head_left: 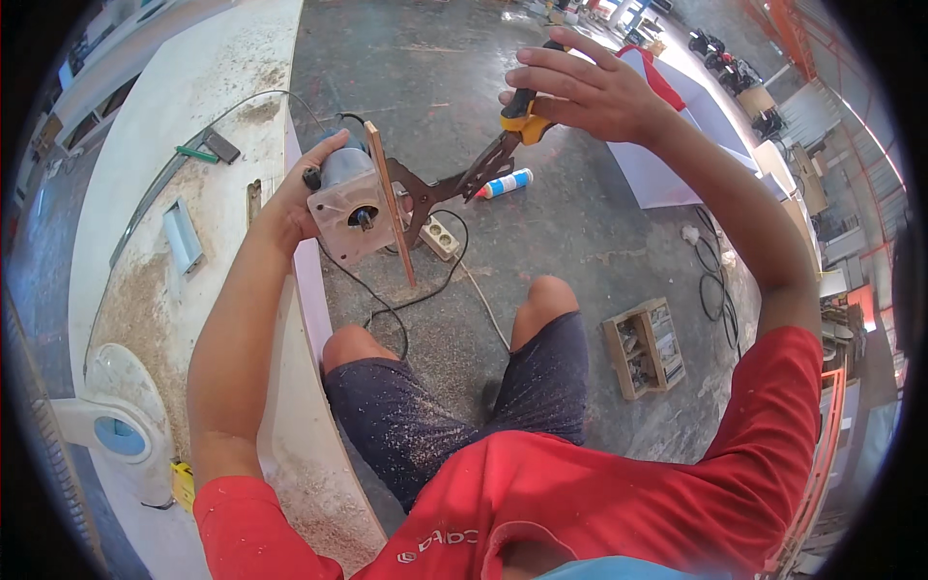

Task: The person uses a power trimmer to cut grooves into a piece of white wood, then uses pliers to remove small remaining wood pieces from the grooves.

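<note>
A trim router [346, 172] with a grey-blue body and a clear square base is in my left hand [302, 193], its fingers wrapped round the body. A bit shows in the base's round opening. Against the base's right side stands a thin wooden strip [389, 198]. A dark metal clamp [495, 162] with black and yellow handles reaches from this strip up to my right hand [590, 92]. That hand's fingers lie long across the handles, with the thumb on the other side. How the clamp's jaws meet the strip is partly hidden.
Left of me runs a white worktop [232, 58] strewn with sawdust, bearing a green pen [196, 154], a grey metal piece [182, 237] and a yellow tape measure [182, 485]. On the floor lie a socket strip [440, 237], a blue-and-white tube [507, 184], black cables and a wooden box [643, 348].
</note>
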{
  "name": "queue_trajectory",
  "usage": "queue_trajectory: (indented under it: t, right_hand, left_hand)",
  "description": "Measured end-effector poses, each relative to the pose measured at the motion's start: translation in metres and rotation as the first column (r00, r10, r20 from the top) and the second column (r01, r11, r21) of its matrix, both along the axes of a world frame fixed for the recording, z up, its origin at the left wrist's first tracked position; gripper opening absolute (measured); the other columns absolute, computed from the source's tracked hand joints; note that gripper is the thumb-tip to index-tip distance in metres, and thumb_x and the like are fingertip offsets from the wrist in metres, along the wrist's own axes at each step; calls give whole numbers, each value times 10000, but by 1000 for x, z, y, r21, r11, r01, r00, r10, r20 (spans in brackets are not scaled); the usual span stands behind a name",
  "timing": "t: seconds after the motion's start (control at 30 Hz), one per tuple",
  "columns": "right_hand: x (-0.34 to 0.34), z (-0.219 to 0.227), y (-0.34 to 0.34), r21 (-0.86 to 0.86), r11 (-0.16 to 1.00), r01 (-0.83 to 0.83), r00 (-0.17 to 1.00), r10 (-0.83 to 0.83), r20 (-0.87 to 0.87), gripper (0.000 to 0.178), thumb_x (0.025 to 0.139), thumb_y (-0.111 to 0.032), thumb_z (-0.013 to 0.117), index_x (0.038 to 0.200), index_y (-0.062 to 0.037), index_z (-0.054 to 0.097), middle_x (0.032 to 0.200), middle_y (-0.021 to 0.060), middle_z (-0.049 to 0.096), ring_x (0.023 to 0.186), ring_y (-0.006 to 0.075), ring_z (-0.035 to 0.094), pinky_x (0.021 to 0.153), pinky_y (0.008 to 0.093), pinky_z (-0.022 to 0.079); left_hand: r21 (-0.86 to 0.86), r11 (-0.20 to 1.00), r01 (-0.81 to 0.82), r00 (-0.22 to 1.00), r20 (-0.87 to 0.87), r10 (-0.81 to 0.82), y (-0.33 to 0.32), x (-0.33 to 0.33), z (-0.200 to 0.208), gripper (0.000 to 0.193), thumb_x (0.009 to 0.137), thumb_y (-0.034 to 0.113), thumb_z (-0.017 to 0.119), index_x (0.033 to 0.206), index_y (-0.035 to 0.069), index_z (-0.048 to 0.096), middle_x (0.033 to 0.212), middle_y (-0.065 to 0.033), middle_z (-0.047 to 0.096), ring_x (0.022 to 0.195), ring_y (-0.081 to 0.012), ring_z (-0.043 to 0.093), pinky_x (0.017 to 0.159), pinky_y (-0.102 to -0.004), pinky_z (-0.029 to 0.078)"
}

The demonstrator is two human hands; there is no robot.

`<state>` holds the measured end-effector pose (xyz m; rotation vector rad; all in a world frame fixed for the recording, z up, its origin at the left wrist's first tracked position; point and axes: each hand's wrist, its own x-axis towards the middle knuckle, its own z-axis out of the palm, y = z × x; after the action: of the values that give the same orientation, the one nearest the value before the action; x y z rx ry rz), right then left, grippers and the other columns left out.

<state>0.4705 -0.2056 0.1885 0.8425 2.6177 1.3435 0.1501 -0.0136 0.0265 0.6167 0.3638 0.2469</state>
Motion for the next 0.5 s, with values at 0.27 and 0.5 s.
queue_trajectory:
  t: [0.27,0.5]
  right_hand:
    - [6,-4,12,-26,999,-32,999,32,-9,270,791,-165,804,1049,-245,780,1463,-43,531,1441,180,433,1277,418,314]
    - [5,-8,17,-41,990,-137,991,137,-12,207,771,-184,835,959,-256,786,1431,-21,586,1426,197,472,1264,443,321]
  left_hand:
    - [86,996,37,998,-59,-32,15,1,-16,418,973,455,672,1020,45,743,943,-127,770,812,-254,764,788,-415,633]
    - [104,994,-12,998,-56,18,3,2,-5,362,964,438,704,929,78,716,852,-103,763,699,-219,748,651,-371,630]
